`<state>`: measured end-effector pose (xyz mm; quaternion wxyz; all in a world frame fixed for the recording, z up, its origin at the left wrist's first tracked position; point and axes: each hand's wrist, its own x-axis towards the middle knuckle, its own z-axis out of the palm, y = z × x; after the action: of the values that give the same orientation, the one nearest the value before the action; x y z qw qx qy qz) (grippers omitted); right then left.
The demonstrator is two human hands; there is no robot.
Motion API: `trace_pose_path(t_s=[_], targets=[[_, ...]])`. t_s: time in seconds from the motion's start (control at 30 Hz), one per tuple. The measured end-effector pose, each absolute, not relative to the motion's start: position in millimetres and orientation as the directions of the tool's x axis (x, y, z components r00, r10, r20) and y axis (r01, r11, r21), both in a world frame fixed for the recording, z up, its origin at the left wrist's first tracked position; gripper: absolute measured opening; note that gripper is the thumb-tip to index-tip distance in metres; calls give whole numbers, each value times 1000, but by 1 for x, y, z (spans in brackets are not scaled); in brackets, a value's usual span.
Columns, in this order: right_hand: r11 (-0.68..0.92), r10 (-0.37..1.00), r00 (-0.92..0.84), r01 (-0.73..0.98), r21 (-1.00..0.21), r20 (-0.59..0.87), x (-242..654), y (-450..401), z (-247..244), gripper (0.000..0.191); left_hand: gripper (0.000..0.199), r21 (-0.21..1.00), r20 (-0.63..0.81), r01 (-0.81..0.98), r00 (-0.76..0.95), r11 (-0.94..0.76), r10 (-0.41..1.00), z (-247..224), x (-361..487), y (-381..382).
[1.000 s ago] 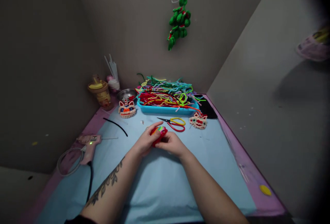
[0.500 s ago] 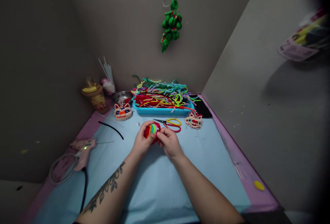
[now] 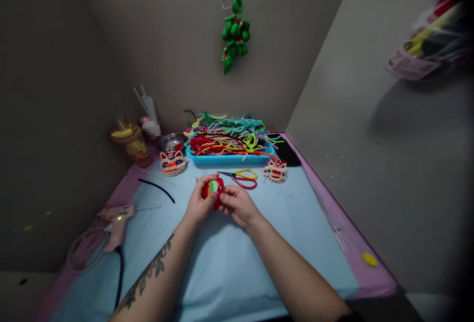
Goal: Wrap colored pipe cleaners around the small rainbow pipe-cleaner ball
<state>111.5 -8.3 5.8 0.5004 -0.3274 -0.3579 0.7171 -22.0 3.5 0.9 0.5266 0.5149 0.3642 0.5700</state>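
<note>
Between my two hands is a small round red fuzzy craft piece [image 3: 214, 187] with rainbow stripes, seemingly bent from pipe cleaners. My left hand [image 3: 200, 199] is closed around its left side, thumb across the front. At its right edge the fingers of my right hand [image 3: 237, 203] pinch it. Just beyond the hands lie scissors [image 3: 244, 178] with one yellow and one red handle, blades pointing left. Two cat-like pipe-cleaner faces rest farther back: one with orange and blue [image 3: 173, 164] at left, one with red and green [image 3: 275, 171] at right.
A blue tray [image 3: 229, 161] heaped with coloured pipe cleaners stands at the back, beside a metal bowl [image 3: 171, 140] and a black flat object [image 3: 287, 151]. At left are a pink glue gun [image 3: 118, 223] with a lit green light, its cord, and a black pipe cleaner [image 3: 157, 188].
The whole scene has shifted slightly left in view as the head turned. Both hands keep their hold on the red piece, with little change in the fingers.
</note>
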Motion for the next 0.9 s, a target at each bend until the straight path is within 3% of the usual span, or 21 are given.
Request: trace_pose_path(t_s=[0.17,0.53,0.9], targets=[[-257,948,-298,-503,-825,-114,111,-10,4,33,51,955,251,-187,104,-229,962,4,-22,1],[-47,993,-117,-533,-845,19,102,-14,4,31,52,950,285,-153,57,-274,957,2,-17,-2],[-222,949,-309,-533,-817,-56,107,-12,3,39,40,953,259,-204,174,-223,950,-8,-26,4]])
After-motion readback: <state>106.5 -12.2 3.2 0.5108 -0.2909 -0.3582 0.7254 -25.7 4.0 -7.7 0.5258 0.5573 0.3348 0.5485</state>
